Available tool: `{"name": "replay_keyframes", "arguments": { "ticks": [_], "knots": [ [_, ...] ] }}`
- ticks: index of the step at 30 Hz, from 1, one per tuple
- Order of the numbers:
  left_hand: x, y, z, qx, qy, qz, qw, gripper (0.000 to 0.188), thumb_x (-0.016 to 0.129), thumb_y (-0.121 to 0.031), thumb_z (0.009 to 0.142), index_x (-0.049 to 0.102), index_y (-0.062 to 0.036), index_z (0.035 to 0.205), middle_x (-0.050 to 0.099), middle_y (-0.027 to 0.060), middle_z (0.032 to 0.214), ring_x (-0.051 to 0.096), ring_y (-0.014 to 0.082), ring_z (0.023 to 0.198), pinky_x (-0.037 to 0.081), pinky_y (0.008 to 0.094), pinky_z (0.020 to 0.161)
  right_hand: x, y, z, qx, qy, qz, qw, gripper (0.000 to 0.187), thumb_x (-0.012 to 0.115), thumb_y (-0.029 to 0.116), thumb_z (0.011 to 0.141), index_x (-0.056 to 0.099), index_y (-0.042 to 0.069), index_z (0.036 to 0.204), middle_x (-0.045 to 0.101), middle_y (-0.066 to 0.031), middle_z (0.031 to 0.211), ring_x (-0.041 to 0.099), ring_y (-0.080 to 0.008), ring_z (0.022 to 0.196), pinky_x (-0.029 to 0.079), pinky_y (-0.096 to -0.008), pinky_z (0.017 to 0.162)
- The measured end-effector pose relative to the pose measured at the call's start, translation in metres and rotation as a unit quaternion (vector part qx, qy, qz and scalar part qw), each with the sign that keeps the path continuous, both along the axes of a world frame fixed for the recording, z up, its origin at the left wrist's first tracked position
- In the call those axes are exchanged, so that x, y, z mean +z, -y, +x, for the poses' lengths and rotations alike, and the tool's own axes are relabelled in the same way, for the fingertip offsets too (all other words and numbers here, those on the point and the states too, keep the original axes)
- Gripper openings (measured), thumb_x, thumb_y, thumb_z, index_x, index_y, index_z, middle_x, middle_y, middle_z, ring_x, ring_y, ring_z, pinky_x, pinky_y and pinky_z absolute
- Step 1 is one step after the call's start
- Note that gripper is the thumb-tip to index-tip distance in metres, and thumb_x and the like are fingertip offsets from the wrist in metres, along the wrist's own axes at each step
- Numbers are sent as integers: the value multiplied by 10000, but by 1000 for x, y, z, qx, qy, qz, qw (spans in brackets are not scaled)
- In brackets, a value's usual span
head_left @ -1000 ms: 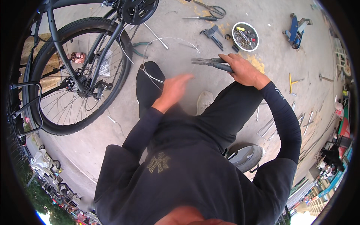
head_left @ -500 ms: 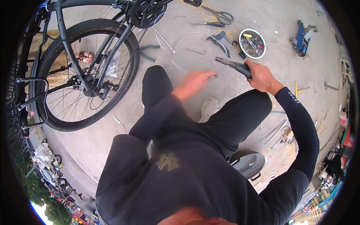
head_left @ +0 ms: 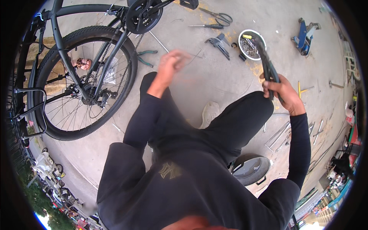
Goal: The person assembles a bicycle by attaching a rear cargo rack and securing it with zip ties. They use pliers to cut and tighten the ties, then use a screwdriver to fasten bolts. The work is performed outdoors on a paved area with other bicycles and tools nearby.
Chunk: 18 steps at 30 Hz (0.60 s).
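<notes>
My left hand (head_left: 171, 68) is raised over the floor beside the bicycle's rear wheel (head_left: 128, 73). Its fingers are curled in and their tips are smeared by motion, so what they hold is hidden. A faint, blurred thin wire (head_left: 245, 91) arcs over the floor to the right of that hand. In my right hand (head_left: 283, 93) is a pair of dark-handled pliers (head_left: 267, 63). The handles are spread apart, and the jaws point away from me, overlapping the right rim of a white bowl (head_left: 240, 37) of small metal parts.
Green-handled pliers (head_left: 145, 57), scissors (head_left: 222, 17), a screwdriver (head_left: 209, 26) and a dark clamp-like tool (head_left: 219, 44) lie on the floor ahead. A blue floor jack (head_left: 304, 36) stands far right. Near my right leg are a round pan (head_left: 253, 170) and several metal tools (head_left: 278, 136).
My left hand has swung left and away from the pliers. The pliers in my right hand have turned from pointing left to pointing forward, with their handles wider apart. The wire loop has shifted and blurred.
</notes>
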State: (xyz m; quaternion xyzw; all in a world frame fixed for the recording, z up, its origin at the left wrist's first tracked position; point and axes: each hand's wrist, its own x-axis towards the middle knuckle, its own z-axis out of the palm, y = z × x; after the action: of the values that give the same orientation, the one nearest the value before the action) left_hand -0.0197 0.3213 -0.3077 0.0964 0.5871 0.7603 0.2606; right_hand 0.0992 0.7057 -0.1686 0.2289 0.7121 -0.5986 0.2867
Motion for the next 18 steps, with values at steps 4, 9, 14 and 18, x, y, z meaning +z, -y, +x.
{"name": "replay_keyframes", "arguments": {
  "ticks": [4, 9, 14, 18],
  "knots": [
    [22, 39, -19, 35, 193, 276, 941, 220, 471, -180, 888, 655, -110, 987, 320, -48, 607, 279, 89, 491, 249, 265, 443, -39, 58, -12, -236, -33, -133, 962, 254, 669, 84, 936, 575, -5, 1155, 686, -124, 1047, 689, -192, 900, 579, -310, 787],
    [39, 51, -24, 120, 235, 291, 920, 154, 471, -201, 901, 600, -152, 972, 327, -40, 583, 274, 110, 452, 240, 277, 427, -93, 126, -37, -243, -47, -178, 952, 255, 679, 79, 899, 571, -10, 1112, 693, -132, 1029, 689, -211, 963, 522, -316, 763],
    [35, 57, -30, 105, 247, 336, 903, 183, 463, -215, 901, 628, -175, 969, 327, -43, 580, 271, 112, 451, 238, 278, 428, -135, 152, -42, -170, -53, -127, 976, 283, 729, 181, 903, 610, 24, 1107, 667, -76, 1009, 624, -171, 922, 461, -314, 811],
    [28, 67, -28, 66, 263, 361, 892, 220, 458, -226, 907, 671, -196, 953, 329, -44, 576, 267, 111, 449, 241, 279, 430, -127, 171, -53, -252, -63, -100, 960, 261, 745, 212, 888, 637, 40, 1052, 591, -14, 891, 509, -135, 775, 397, -315, 718]
  ]
}}
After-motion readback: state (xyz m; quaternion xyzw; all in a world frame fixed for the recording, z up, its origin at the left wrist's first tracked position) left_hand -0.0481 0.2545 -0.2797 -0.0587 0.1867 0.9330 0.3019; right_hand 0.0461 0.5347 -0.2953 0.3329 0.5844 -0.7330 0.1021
